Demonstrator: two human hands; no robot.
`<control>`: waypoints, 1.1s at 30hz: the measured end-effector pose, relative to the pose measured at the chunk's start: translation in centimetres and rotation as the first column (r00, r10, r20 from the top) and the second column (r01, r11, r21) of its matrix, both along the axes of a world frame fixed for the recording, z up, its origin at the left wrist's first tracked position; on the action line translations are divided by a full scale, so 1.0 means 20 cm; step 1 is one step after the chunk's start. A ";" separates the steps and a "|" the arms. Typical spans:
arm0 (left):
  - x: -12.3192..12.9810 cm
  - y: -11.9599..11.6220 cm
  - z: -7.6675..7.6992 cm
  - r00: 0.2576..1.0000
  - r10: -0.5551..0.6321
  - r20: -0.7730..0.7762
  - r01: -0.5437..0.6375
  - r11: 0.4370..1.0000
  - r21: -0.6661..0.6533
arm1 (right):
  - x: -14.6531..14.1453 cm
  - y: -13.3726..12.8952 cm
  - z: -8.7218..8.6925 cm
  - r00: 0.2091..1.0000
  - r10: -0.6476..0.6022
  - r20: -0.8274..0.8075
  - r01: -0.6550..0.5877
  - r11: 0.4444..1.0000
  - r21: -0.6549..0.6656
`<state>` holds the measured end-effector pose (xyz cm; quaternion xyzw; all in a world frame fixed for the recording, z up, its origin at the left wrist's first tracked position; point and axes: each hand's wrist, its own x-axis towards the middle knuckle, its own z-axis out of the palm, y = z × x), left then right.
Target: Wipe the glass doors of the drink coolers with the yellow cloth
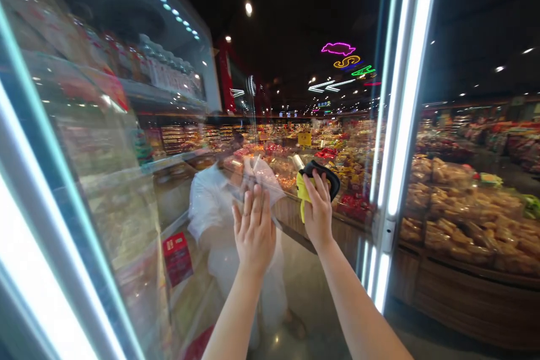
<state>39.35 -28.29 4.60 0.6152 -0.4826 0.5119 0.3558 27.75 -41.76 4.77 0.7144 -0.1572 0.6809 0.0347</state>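
My left hand (254, 230) is stretched out against a glass pane (291, 270), palm forward and holding nothing. Its fingers point up and lie close side by side. To its right, my right hand (319, 214) presses a yellow and black cloth (333, 180) to the same glass. The fingers lie over the cloth, with the yellow part folded at the left and the black part bulging out at the right. A faint white-clad reflection shows in the pane behind both hands.
A bright light strip (407, 84) runs along the glass door's right edge, another (37, 270) on the left. Bottles (169, 67) stand on a shelf at upper left. Bagged goods (476, 219) fill a wood-sided display at right. A red card (178, 259) is at lower left.
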 end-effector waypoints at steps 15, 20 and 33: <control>-0.17 -0.23 -0.03 0.989 -0.124 -0.074 0.125 0.992 0.004 | -0.11 -0.12 0.01 0.980 -0.131 -0.149 0.128 0.991 -0.024; -0.18 -0.26 -0.05 0.995 -0.088 -0.039 0.088 0.996 0.020 | -0.18 -0.14 -0.11 0.969 -0.122 -0.214 0.122 0.992 -0.009; -0.29 -0.41 -0.02 0.995 -0.095 0.037 0.093 0.995 0.047 | -0.32 -0.36 -0.11 0.969 -0.124 -0.214 0.133 0.991 0.027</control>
